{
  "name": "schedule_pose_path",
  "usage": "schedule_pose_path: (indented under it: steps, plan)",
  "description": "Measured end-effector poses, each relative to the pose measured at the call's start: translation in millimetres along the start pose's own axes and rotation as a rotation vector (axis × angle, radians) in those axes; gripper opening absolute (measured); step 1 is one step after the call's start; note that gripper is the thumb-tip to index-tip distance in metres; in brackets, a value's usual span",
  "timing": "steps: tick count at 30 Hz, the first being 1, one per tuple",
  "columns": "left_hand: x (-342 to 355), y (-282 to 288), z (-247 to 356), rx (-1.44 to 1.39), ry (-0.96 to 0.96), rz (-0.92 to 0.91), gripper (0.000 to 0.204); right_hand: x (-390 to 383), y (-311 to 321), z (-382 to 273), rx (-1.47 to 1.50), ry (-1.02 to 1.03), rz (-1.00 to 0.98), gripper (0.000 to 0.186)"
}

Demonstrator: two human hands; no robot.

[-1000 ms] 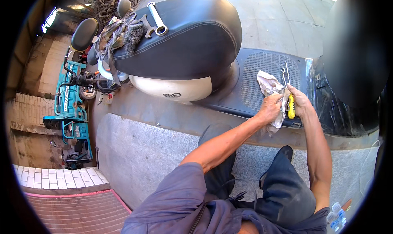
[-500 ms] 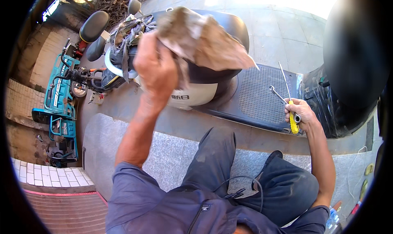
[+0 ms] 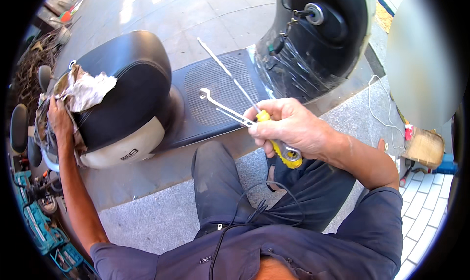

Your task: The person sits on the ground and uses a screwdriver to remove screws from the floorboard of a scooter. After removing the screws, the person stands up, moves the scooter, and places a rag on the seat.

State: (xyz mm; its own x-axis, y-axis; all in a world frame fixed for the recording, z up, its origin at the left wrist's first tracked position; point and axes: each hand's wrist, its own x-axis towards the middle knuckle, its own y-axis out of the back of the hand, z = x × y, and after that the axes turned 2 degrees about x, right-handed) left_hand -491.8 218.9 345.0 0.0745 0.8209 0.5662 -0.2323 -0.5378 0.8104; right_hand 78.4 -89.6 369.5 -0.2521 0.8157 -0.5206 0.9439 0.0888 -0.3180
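A long screwdriver with a yellow handle [image 3: 293,160] is gripped in my right hand [image 3: 284,125], along with a silver wrench [image 3: 225,106] whose ring end sits lower left of the screwdriver's tip. The tools are over the scooter's dark ribbed footboard [image 3: 188,133]. Off to the left, my left hand [image 3: 60,118] grips a crumpled, stained rag [image 3: 90,89] at the far end of the black scooter seat [image 3: 137,89], where other dark cloths are bunched.
The scooter's black front panel [image 3: 328,40] rises at the upper right. A teal cargo tricycle [image 3: 34,216] is at lower left and dry branches [image 3: 32,64] at upper left. A white cord [image 3: 384,118], a cardboard piece [image 3: 423,147] and white tiles [image 3: 423,206] are at right.
My left hand has carried the rag left onto the seat's end. My right hand, still holding the tools, has come nearer and inward, tilting them leftward. The view has turned right.
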Motion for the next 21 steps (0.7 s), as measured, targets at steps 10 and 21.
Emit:
schedule_pose_path:
  steps: [10, 21]
  plan:
    - [10.0, -27.8, -45.5, 0.033, 0.042, -0.082, 0.047, -21.6, 4.8, 27.0, -0.07, -0.011, 0.223, 0.025]
    - [13.3, -42.0, -70.2, 0.07, -0.098, -0.016, 0.05, -3.0, -34.2, 40.2, 0.166, 0.153, 0.066, 0.02]
